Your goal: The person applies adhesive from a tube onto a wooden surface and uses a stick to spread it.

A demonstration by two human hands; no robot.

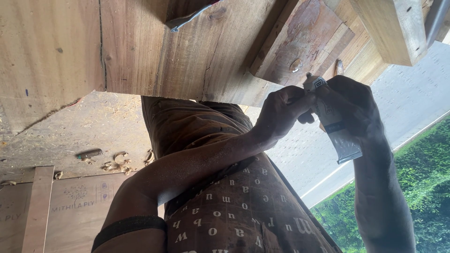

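Observation:
Both my hands are raised in front of a wooden board (187, 51). My right hand (356, 100) is wrapped around a white and grey squeeze tube (340, 138), whose crimped flat end points down. My left hand (281, 110) pinches the tube near its upper end, just below the small nozzle (309, 76). The nozzle points up toward a reddish wooden block (304, 42) fixed to the planks. My brown trousers (187, 124) and a dark shirt printed with white letters (234, 211) fill the lower middle of the view.
A thick pale timber beam (393, 28) crosses the upper right. A plywood sheet (79, 206) and a wooden strip (40, 206) lie at the lower left. Wood shavings (117, 161) and a small dark cylinder (89, 153) lie on the dusty ground. A paved road (412, 93) and grass (422, 178) are on the right.

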